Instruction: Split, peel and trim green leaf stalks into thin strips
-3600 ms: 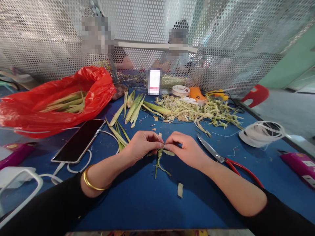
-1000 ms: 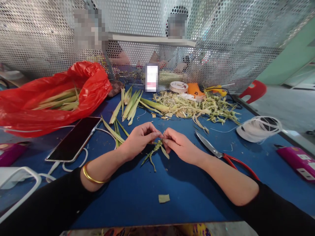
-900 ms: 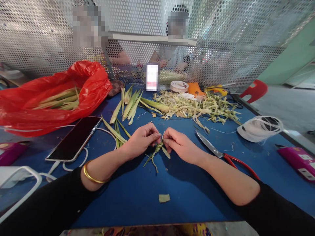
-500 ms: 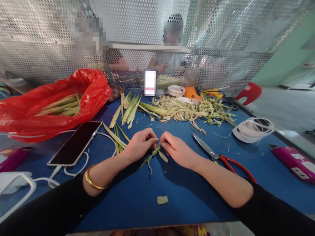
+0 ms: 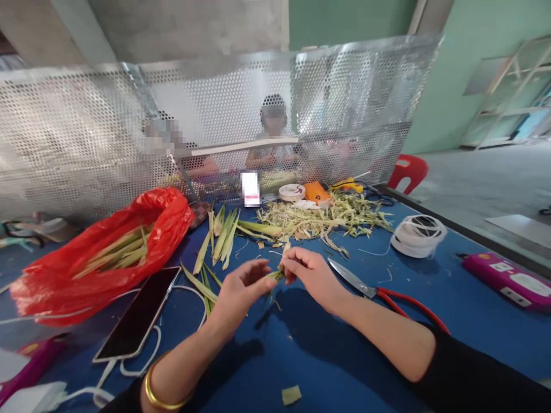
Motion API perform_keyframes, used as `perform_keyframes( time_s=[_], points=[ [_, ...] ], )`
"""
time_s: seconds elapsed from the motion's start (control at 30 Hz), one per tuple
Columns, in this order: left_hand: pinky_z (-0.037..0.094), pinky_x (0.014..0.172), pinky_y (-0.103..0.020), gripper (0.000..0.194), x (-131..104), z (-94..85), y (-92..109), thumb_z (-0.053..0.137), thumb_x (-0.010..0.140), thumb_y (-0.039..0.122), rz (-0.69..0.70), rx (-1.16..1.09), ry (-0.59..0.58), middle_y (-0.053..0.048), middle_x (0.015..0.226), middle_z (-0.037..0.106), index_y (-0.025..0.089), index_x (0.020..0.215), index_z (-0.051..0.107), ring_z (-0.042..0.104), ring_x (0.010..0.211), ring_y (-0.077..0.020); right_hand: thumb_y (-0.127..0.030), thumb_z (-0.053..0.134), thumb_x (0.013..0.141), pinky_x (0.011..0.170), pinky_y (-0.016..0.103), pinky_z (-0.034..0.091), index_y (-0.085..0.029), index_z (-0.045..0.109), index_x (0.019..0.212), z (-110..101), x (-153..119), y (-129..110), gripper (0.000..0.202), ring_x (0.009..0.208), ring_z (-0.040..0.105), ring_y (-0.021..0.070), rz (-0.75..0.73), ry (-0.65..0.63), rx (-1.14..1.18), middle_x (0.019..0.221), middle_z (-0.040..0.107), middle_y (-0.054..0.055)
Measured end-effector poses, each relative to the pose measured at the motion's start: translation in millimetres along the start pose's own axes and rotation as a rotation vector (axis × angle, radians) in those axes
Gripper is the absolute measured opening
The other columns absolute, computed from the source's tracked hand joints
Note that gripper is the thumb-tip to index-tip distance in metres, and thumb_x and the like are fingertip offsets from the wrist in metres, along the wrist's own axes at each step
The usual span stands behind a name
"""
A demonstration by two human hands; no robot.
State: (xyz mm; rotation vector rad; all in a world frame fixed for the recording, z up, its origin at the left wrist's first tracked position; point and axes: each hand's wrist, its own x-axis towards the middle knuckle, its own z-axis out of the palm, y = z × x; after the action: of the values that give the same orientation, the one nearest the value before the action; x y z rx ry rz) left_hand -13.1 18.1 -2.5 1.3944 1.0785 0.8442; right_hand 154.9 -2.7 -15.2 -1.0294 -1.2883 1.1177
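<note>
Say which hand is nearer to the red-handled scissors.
Right: the right hand is just left of the scissors; the left hand is farther left, beyond the right one.

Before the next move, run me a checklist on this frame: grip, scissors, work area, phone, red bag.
1. Right hand pinching the green plant piece: ok.
2. Left hand gripping it firmly: cannot tell; the thumb is at the piece, the fingers spread apart.
3. Scissors lying on the blue table, out of both hands: ok.
4. Table nearest the person free of scraps: not ok; a pale scrap lies there.
5. Phone with its cable attached: ok.
6. Red bag open: ok.
</note>
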Motion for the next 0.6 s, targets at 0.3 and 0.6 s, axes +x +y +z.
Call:
perform_keyframes(
  time_s=[0.3,0.6],
  points=[
    [0.048,0.070,-0.025,0.026,-2.0,14.8,3.1,0.070,0.070,0.037,0.005,-0.031,-0.037,-0.005,0.091,0.071,0.018,0.087,0.072,0.062,0.072,-0.0148,-0.034,0.061,0.076,0.058,0.026,0.043,-0.017,0.058,0.069,0.4,-1.7,-7.0,0.018,0.056,0.054,0.0115,0.079,0.020,0.186,0.061,0.058,-0.002],
    [0.024,0.045,-0.021,0.032,3.6,17.5,3.8,0.072,0.065,0.038,-0.148,-0.094,-0.032,0.000,0.065,0.060,0.014,0.085,0.069,0.040,0.046,-0.0064,-0.040,0.067,0.069,0.054,0.024,0.040,-0.016,0.058,0.068,-2.6,-0.5,-2.8,0.026,0.052,0.055,0.0096,0.201,0.052,0.272,0.062,0.060,-0.002]
  ],
)
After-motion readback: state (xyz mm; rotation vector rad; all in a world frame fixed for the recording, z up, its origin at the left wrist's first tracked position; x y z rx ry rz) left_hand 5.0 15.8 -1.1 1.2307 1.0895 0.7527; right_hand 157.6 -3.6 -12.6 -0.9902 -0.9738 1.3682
